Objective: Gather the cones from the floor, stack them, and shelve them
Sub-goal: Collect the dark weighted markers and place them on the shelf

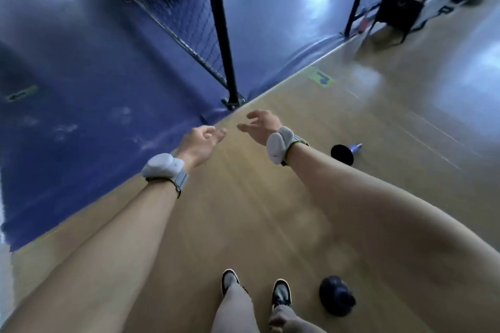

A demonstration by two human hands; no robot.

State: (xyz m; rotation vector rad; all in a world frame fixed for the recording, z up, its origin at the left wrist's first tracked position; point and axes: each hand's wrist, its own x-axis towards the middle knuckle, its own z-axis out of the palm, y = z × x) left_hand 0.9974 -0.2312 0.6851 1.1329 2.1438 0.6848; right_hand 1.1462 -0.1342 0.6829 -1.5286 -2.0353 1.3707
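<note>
The fingers (220, 133) of the left hand (201, 143) are loosely spread and hold nothing. Those of the right hand (261, 124) are likewise relaxed, slightly curled and empty. The two hands hang near each other, fingertips apart, over the wood floor (243, 211) just beside its edge with the blue floor (94, 89). Each wrist wears a grey band (162, 167), and both bare forearms reach forward. One cone (342, 154) lies on its side on the wood, right of the right wrist, dark mouth toward the camera. A second cone (336, 296), dark blue and blurred, sits on the wood near the picture's bottom edge, just right of the shoes (281, 292); upright or tipped, I cannot tell. A black post (221, 35) with mesh stands at the wood's edge beyond the hands. Bags (397, 13) sit toward the far right corner.
</note>
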